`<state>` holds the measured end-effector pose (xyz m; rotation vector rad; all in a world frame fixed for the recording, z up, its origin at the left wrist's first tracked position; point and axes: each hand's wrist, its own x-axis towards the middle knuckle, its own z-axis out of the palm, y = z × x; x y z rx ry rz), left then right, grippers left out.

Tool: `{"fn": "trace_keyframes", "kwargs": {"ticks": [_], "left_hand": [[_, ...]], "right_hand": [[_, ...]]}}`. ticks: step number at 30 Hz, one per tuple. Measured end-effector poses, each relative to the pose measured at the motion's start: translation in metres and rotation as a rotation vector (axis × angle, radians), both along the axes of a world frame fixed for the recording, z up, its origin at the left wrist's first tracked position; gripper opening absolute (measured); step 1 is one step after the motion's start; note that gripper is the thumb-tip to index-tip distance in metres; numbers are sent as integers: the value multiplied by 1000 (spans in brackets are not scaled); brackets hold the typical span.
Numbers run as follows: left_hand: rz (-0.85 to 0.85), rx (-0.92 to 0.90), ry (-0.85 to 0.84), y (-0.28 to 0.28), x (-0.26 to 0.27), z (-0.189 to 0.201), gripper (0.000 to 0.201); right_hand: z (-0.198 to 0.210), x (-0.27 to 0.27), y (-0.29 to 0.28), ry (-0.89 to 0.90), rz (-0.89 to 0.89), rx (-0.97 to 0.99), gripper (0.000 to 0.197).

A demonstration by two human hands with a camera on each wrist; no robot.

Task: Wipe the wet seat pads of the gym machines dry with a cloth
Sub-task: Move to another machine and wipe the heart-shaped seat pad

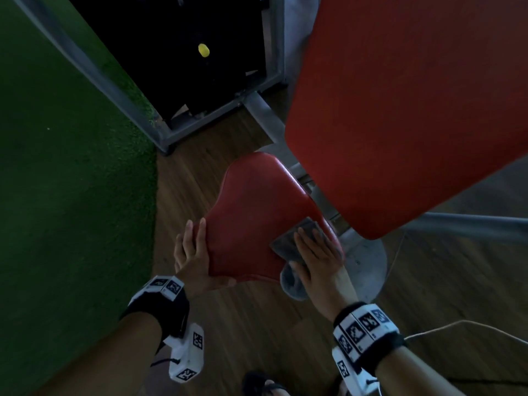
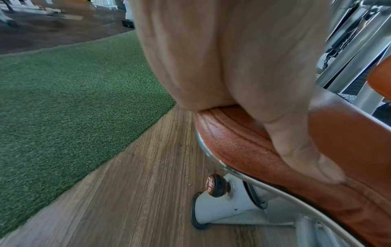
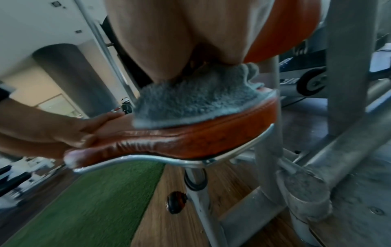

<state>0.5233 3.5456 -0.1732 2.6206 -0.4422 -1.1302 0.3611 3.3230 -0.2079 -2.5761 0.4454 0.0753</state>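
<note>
The red seat pad (image 1: 251, 212) sits low at centre, glossy near its back edge. My left hand (image 1: 191, 252) rests against its left edge with fingers straight and the thumb lying along the front rim; the left wrist view shows that thumb on the pad's side (image 2: 243, 142). My right hand (image 1: 317, 252) presses flat on a grey cloth (image 1: 288, 244) at the pad's right front part. A fold of the cloth hangs over the front edge. In the right wrist view the fluffy cloth (image 3: 190, 102) lies under my palm on the pad (image 3: 190, 142).
A big red back pad (image 1: 400, 110) leans over the seat from the right. A weight stack with a yellow pin (image 1: 203, 50) stands behind. Green turf (image 1: 71, 167) lies left and wooden floor below. A round metal base (image 1: 368, 264), a knob (image 2: 215, 185) and a floor cable (image 1: 457, 327) are nearby.
</note>
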Motion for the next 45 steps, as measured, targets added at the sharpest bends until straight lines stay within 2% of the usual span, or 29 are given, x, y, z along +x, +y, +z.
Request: {"fn": "trace_keyframes", "kwargs": {"ticks": [2,4,6,10,13,16,20,23,30,33,38,41,45], "left_hand": [[-5,6,-4,1,1,1,153],[-13,10,-5,2,0,-1,152],[-7,7,-12,2,-1,-3,152],[-5,8,-18,3,1,-4,149],[-15,8,-11,0,0,-1,148],[-2,5,-23,0,-1,-2,149],[1,-3,-37,1,0,-1,150],[2,-16,-41,2,-1,-2,148],[14,-29,-36,1,0,-3,150],[13,-32,-26,3,1,-3,150],[2,-29,-17,3,0,-2,146],[4,-36,-16,4,0,-2,143],[9,-47,-28,5,-1,-4,143]], "right_hand": [[8,-1,-2,-93,-65,64,58],[20,-4,-8,-239,-141,99,43],[34,-9,-15,-305,-201,143,33],[59,-17,-31,-352,-223,176,37],[70,-14,-31,-429,-128,143,40],[56,-4,-8,-332,-18,73,41],[22,1,28,55,227,40,45],[13,14,29,100,219,23,40],[7,52,19,148,230,-47,51],[3,49,14,174,114,-34,54],[-1,17,8,271,-215,-28,58],[-2,-6,13,187,-391,33,61],[-6,-21,23,36,-547,252,69]]}}
